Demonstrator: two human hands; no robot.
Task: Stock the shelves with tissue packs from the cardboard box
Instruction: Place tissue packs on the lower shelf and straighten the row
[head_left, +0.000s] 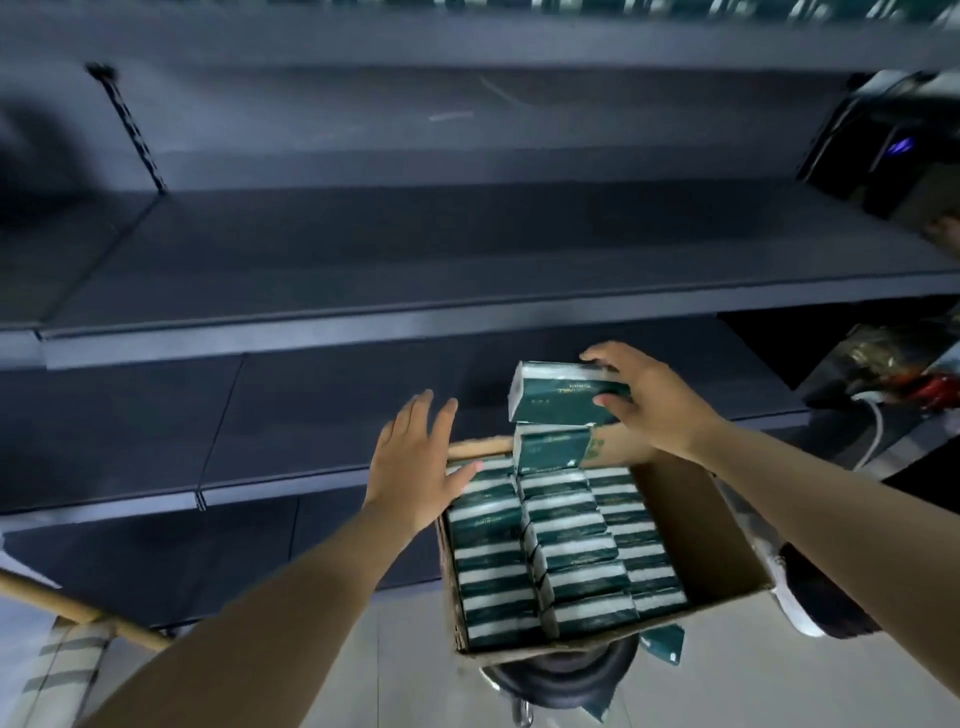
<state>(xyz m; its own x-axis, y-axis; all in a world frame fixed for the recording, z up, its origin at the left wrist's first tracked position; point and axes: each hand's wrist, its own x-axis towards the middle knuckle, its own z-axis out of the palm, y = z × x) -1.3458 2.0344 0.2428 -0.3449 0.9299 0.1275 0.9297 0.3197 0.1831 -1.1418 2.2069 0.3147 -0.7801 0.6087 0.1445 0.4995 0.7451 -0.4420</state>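
The right hand (649, 400) pinched a green tissue pack (563, 397) above the cardboard box (691, 525); the left hand (415, 462) hovered open. A second pack (553, 449), seemingly half-lifted, could topple out.

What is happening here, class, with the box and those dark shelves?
A person is restocking. The right hand grips a green tissue pack lifted above the cardboard box, while another pack stands raised at the box's far edge. The left hand is open, fingers spread, over the box's far left corner. The box, resting on a round black stool, is mostly full of packs. The dark shelves in front hold no packs where visible.
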